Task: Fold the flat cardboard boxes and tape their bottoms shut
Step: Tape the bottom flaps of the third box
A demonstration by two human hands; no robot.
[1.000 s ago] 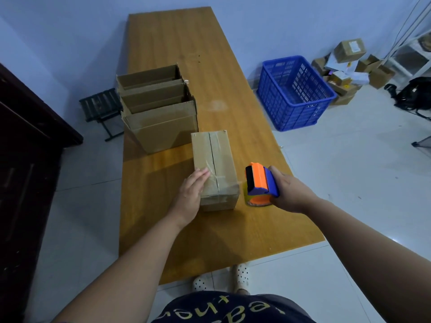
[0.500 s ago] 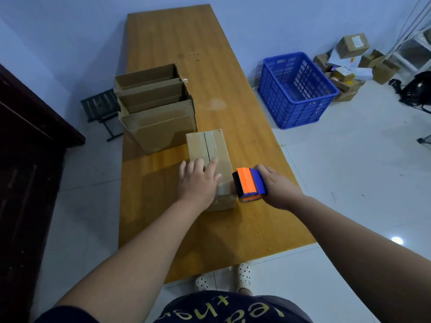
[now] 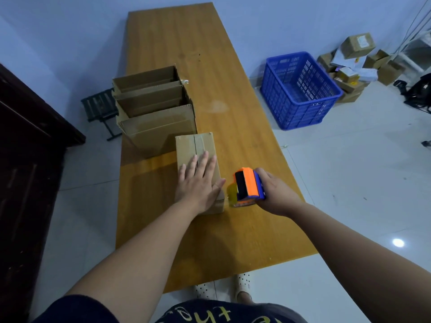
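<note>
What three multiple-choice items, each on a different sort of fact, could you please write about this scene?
1. Where is the crate relative to the table?
A on it; B on the floor to its right; C under it.
2. What colours is the dispenser?
A orange and blue; B green and white; C red and yellow.
3. How does the left hand lie?
A flat on the box; B gripping the dispenser; C hanging idle.

Key: B, the crate stands on the floor tiles. A, its body is orange with a blue side. A, straight fingers press the box top, while the right hand grips the dispenser.
</note>
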